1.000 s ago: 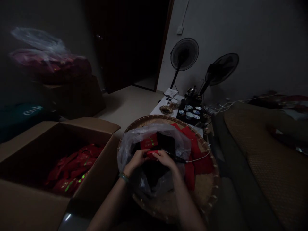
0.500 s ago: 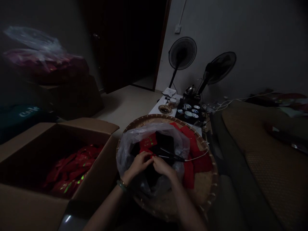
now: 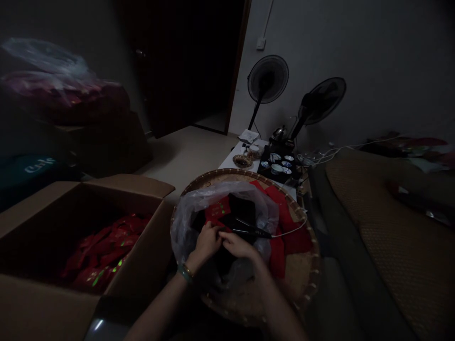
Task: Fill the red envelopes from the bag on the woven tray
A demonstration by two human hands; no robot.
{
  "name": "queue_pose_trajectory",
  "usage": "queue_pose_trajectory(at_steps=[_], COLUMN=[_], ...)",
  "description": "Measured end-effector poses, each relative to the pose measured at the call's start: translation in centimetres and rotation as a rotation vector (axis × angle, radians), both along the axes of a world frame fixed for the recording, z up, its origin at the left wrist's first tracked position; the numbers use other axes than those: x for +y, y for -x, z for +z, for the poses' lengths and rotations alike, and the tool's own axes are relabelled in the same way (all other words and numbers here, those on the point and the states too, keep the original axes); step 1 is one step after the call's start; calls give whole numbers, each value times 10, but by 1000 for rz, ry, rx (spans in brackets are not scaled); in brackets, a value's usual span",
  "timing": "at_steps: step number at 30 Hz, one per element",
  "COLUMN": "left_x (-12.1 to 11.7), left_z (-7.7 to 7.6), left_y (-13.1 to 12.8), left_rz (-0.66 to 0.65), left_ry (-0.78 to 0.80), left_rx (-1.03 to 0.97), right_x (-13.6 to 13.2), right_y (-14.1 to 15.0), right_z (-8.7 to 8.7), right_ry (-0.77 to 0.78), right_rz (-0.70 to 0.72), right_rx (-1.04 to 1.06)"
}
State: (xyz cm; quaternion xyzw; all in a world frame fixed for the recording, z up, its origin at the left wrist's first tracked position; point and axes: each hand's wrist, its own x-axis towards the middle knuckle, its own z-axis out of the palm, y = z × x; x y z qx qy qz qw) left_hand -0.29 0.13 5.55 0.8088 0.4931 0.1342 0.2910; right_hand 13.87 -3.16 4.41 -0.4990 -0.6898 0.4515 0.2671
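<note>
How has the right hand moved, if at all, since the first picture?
Yes: the right hand has moved slightly toward the wearer, lower in the picture, judged against the basket.

Head-worn view, forward and down over the nearby hands [image 3: 208, 241]

Fingers hide whatever the left hand [image 3: 206, 243] and right hand [image 3: 237, 245] may be gripping; both forearms run out of view at the near edge. The right forearm covers part of the round basket's [image 3: 302, 279] near side. Dark contents of the plastic bag [image 3: 185, 229] merge into shadow. The left edge cuts off the cardboard box [image 3: 147, 253] and teal bag [image 3: 17, 177], whose lettering is blurred; the right edge crops the woven mat [image 3: 387, 237].
</note>
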Motion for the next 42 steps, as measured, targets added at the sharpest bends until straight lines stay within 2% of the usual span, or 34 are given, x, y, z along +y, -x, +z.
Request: queue_pose_trajectory(at_steps=[4, 7, 11, 18, 22, 25, 30, 33, 35, 38, 42], left_x=[6, 9, 13, 26, 23, 21, 24, 25, 25, 27, 29], left_z=[1, 1, 2, 6, 10, 12, 14, 14, 12, 7, 2], left_y=[3, 4, 5, 16, 18, 19, 23, 25, 26, 28, 26], left_rz=[-22, -52, -37, 2, 56, 60, 24, 2, -2, -12, 4], left_ry=[-55, -51, -63, -98, -165, -158, -122, -120, -130, -142, -132], left_rx=[17, 40, 28, -76, -109, -79, -100, -140, -152, -161, -163], right_x=[-5, -13, -26, -33, -26, -21, -17, -15, -12, -9, -10], right_y=[-10, -16, -12, 17, 23, 23, 24, 20, 15, 5, -2], right_z=[-13, -26, -36, -39, -34, -32, -36, -42, -45, -48, -47], right_ry=[86, 27, -124, -140, -169, -140, -117, -139, -138, -81, 215], right_rz=[-298, -406, -345, -215, -139, -92, -142, -170, -229, -419, -655], right_rx=[249, 130, -268, -725, -808, -836, -840, -733, -559, -157, 501])
